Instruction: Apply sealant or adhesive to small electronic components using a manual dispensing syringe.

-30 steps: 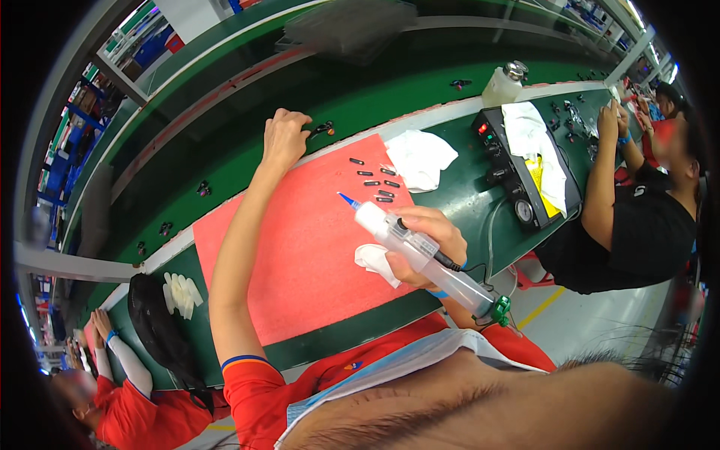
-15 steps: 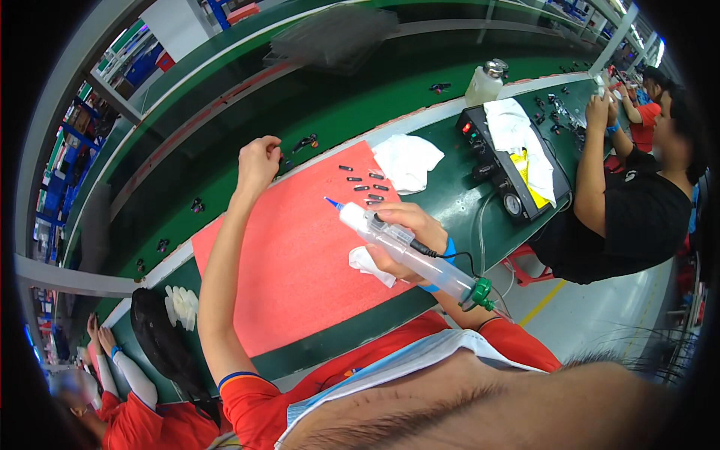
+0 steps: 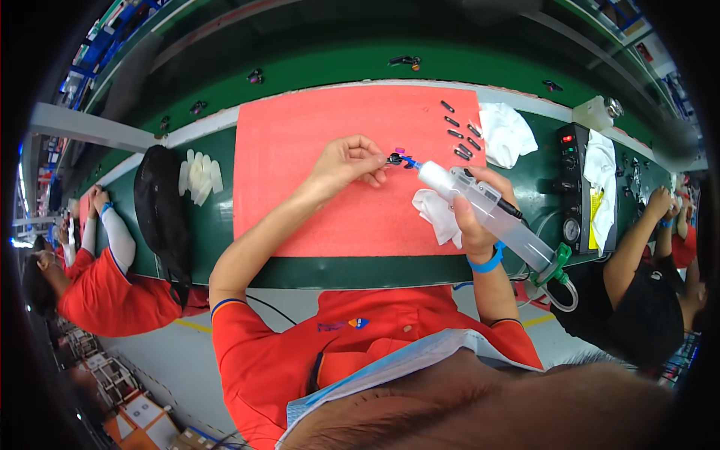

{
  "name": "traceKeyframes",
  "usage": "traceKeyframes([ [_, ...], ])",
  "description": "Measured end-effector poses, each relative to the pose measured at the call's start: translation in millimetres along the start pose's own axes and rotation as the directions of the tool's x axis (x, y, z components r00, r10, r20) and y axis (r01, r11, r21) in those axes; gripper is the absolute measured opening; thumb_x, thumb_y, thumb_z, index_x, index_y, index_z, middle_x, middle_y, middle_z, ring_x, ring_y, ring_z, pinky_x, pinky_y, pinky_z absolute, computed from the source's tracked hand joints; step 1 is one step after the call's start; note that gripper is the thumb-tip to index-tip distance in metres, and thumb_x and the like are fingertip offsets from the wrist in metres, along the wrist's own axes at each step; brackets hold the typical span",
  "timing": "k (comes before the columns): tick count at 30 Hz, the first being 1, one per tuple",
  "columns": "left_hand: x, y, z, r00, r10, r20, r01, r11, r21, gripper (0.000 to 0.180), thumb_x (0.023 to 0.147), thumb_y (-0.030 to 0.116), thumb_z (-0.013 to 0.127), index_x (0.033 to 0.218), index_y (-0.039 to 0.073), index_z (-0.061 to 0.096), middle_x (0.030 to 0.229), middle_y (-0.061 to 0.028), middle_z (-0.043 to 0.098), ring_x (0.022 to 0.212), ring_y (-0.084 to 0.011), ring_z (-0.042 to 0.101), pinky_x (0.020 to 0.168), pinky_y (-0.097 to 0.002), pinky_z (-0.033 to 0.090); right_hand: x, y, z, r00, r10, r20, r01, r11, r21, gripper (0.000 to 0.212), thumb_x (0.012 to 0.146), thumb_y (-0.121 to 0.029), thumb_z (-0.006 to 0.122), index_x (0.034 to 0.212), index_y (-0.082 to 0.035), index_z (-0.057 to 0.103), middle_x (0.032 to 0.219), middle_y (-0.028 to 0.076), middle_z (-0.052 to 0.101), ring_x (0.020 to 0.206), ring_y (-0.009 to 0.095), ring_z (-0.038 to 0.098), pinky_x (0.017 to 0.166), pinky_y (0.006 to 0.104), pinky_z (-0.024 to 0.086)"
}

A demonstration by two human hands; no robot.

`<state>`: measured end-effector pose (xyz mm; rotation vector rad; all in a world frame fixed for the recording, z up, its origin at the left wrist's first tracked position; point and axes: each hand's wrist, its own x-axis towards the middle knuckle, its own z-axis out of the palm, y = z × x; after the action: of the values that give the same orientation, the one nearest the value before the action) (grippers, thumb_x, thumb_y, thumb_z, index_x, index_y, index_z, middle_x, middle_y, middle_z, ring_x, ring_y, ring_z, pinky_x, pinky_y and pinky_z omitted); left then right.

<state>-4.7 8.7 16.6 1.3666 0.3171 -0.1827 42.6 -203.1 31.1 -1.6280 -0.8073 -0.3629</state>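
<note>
The left hand (image 3: 351, 163) has moved over the red mat (image 3: 300, 112), pinching a dark part (image 3: 395, 159) at the blue nozzle (image 3: 412, 162) of a syringe (image 3: 517, 234); the right hand (image 3: 478, 237), fingers wrapped round it, overlaps a crumpled cloth (image 3: 433, 213); beyond, black pieces (image 3: 455, 133), then a bottle (image 3: 594, 113)

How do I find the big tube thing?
Find the pink mat on the green table. Over its right side, the right hand grips a fat, see-through syringe. Unlike the white cloth beside it, the syringe has a blue tip and a green end cap.

Seven black bars (image 3: 455, 133), three white cloths (image 3: 506, 135), one syringe (image 3: 517, 236), one mat (image 3: 289, 165).
</note>
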Motion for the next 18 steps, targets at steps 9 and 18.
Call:
traceKeyframes([
  [9, -3, -26, 6, 0.988, 0.133, -0.072, -0.137, 0.989, -0.050, 0.012, 0.078, 0.005, 0.053, 0.085, -0.003, 0.048, 0.073, -0.0107, 0.056, 0.064, -0.0144, 0.058, 0.056, -0.0230, 0.047, -3, -7, 12, 0.992, 0.075, 0.102, -0.056, 0.982, -0.181, 0.031, 0.062, -0.012, 0.066, 0.088, 0.002, 0.055, 0.082, 0.012, 0.059, 0.071, 0.018, 0.059, 0.064, 0.0263, 0.046],
  [18, -2, -27, 8, 0.986, 0.154, -0.071, -0.157, 0.986, -0.051, 0.012, 0.079, 0.003, 0.053, 0.087, -0.002, 0.047, 0.076, -0.0106, 0.056, 0.066, -0.0144, 0.058, 0.058, -0.0229, 0.048, 1, -2, 17, 0.994, -0.003, 0.106, 0.019, 0.988, -0.153, 0.029, 0.059, -0.007, 0.068, 0.085, -0.002, 0.056, 0.073, 0.009, 0.061, 0.062, 0.015, 0.061, 0.055, 0.0232, 0.049],
])
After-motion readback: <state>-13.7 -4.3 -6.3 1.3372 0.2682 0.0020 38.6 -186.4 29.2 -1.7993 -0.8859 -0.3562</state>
